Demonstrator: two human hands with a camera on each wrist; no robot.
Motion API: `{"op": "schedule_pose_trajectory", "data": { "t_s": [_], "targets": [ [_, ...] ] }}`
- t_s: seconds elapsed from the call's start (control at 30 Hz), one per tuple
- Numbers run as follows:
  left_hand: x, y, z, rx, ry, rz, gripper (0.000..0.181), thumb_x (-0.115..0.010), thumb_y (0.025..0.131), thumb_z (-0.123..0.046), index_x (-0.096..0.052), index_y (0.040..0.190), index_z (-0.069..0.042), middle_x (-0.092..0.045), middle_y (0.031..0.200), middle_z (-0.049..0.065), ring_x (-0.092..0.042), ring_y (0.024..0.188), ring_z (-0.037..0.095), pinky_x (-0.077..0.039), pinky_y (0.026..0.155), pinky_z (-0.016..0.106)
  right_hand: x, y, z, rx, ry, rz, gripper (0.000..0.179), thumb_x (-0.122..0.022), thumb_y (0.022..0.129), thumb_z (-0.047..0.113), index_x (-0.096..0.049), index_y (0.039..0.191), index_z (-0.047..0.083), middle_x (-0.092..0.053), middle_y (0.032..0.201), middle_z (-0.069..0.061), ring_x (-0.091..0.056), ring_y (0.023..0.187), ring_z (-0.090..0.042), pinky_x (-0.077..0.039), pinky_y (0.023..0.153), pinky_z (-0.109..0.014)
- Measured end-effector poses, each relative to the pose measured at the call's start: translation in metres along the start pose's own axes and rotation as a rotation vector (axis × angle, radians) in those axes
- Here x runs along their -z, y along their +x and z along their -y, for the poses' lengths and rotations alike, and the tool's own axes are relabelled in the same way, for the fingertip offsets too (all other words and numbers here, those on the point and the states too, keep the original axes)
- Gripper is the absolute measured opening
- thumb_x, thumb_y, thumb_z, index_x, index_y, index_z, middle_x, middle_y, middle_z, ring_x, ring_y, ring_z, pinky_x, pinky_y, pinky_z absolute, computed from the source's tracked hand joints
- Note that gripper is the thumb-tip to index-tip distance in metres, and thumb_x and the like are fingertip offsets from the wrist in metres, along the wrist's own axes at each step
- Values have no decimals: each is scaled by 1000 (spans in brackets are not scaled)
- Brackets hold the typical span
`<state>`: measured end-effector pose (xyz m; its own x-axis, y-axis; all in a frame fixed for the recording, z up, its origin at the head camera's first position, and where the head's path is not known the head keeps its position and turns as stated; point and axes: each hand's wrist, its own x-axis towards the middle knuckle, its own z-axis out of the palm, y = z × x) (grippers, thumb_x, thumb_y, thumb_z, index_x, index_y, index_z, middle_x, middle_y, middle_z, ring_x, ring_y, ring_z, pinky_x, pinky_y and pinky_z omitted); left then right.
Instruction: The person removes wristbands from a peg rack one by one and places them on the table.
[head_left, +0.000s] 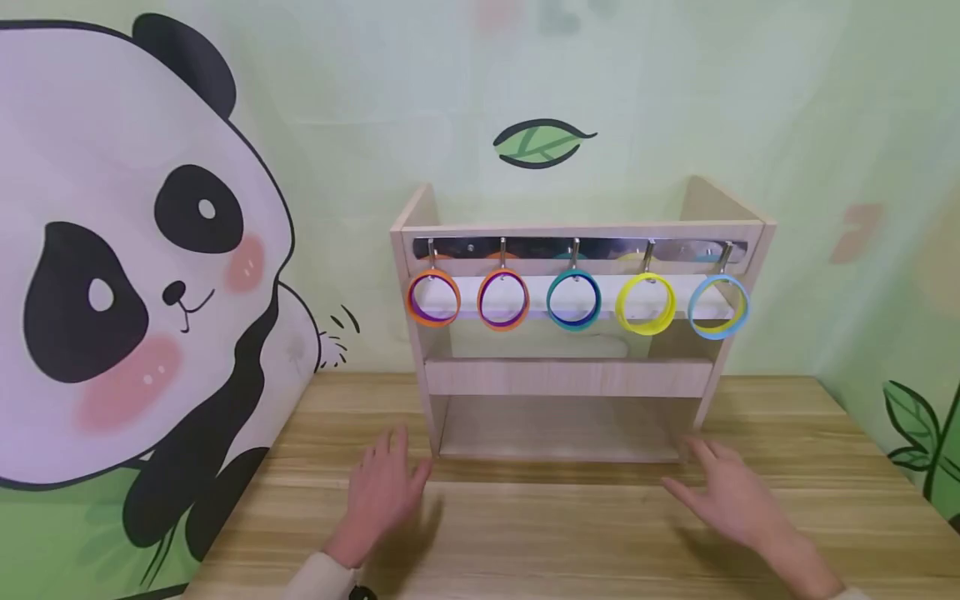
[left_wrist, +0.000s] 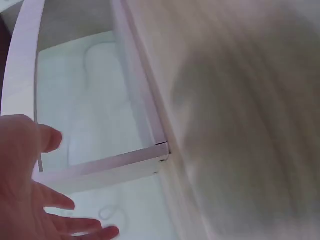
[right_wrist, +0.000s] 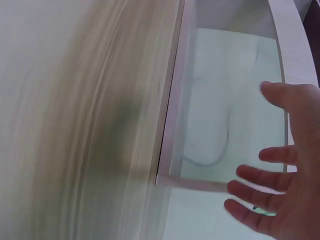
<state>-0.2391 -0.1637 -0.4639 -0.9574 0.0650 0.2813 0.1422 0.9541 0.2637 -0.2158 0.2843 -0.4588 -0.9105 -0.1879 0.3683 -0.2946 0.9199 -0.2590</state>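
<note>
A pale wooden rack point(head_left: 570, 379) stands on the table, with a metal strip point(head_left: 540, 248) across its front. From the strip's hooks hang several rings: two orange ones with purple insides point(head_left: 433, 322) on the left, a teal one point(head_left: 574, 323) in the middle, then a yellow one point(head_left: 647, 330) and a light blue one with a yellow inside point(head_left: 717, 335). My left hand point(head_left: 384, 487), fingers spread, is in front of the rack's lower left corner. Near the lower right corner is my right hand point(head_left: 738, 496), fingers extended. Neither hand holds anything.
The wood-grain table point(head_left: 555, 533) extends in front of the rack and to both sides. Behind it is a pale green backdrop point(head_left: 375, 142) printed with a large panda point(head_left: 90, 150) at left and leaves.
</note>
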Motion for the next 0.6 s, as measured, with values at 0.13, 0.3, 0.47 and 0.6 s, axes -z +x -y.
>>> {"op": "schedule_pose_trajectory", "data": {
  "t_s": [0.13,0.3,0.47,0.6],
  "targets": [
    [5,11,-1,17,-136,-29,68,-51,94,-40,-34,141,5,-44,134,29,-49,114,43,-46,90,55,-1,7,13,45,78,-49,58,-68,85,36,-53,121,-7,-62,104,-18,-61,92,-35,-51,76,-52],
    [10,25,0,53,-275,-46,65,-48,96,-38,-32,142,4,-41,138,26,-45,121,40,-43,95,54,-2,19,32,83,147,-94,48,-71,84,26,-56,116,-6,-63,95,-13,-61,82,-25,-53,69,-43],
    [20,38,-4,45,-384,-100,63,-46,97,-37,-33,142,5,-44,135,23,-47,119,37,-43,94,52,-3,29,47,101,235,-123,39,-71,84,20,-59,112,-3,-64,92,-11,-61,78,-21,-54,66,-38],
    [29,49,-7,15,-430,-131,64,-46,97,-38,-31,143,4,-47,130,22,-50,115,34,-45,92,51,3,39,66,130,301,-134,33,-70,85,17,-61,110,-2,-65,90,-8,-61,77,-19,-55,66,-38]
  ]
}}
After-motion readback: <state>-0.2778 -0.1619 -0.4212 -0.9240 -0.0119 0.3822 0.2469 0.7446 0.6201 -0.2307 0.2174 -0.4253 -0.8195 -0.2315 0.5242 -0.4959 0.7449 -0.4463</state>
